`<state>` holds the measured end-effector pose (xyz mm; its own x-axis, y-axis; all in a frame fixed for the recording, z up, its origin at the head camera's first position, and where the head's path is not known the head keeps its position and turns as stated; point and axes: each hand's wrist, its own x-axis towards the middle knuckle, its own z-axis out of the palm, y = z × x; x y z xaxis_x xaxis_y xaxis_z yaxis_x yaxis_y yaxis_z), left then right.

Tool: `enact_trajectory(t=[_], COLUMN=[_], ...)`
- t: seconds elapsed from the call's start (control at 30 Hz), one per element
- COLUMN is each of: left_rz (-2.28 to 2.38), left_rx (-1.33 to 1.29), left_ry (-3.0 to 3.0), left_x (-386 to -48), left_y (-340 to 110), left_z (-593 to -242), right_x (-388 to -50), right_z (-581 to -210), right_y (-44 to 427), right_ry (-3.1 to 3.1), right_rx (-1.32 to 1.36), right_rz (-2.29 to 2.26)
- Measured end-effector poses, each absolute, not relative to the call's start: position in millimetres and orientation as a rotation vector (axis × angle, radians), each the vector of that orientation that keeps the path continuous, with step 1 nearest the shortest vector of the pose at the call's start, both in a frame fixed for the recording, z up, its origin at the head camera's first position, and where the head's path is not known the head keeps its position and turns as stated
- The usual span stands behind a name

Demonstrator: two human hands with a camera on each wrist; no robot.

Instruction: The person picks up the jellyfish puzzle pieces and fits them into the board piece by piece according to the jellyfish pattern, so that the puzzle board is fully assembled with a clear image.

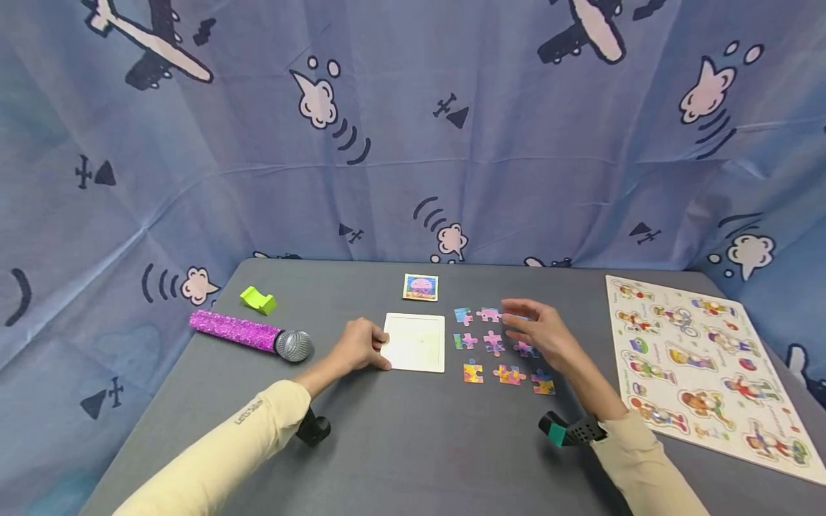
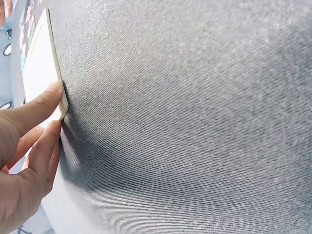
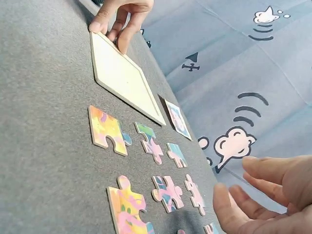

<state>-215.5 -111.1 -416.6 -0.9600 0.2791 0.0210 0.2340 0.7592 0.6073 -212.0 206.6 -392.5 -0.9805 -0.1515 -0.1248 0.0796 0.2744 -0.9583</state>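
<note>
In the head view, a grey cloth-covered counter stands before a blue-violet curtain printed with aeroplanes and clouds. The left hand is at the left side of a shallow, cream-white square tray near the middle of the counter, its grip pinching the edge by the near corner. Behind the tray is a small square card with a pink jellyfish picture. Just right of the tray, colourful jigsaw pieces lie apart in three rows. The right hand is over the right end of the back rows and partly hides a piece there; its grip is spread. Off to the left lie a glittery magenta microphone with a silver mesh head and, behind it, a curved lime-green block; at the far right is a large white board printed with sporting figures. In the left wrist view, the thumb presses on the tray's rim near a corner, with fingertips against the adjoining side. In the right wrist view, the right thumb and fingers stand apart with nothing between them, near the jigsaw pieces, while the left hand holds the tray's far corner.
</note>
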Motion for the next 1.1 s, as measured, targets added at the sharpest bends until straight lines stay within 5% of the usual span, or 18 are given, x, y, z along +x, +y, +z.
enact_trajectory(t=[0.8,1.1], left_rz=[0.926,0.943], left_rx=[0.407,0.440], left_ry=[2.873,2.856], left_x=[-216,-216], left_y=[-106,-107], left_z=[-411,-410], right_x=[-276,-289], right_z=[-424,-433], right_y=[200,197], right_ry=[2.435,2.439], right_rx=[-0.612,-0.619], right_rz=[-1.494,-1.474])
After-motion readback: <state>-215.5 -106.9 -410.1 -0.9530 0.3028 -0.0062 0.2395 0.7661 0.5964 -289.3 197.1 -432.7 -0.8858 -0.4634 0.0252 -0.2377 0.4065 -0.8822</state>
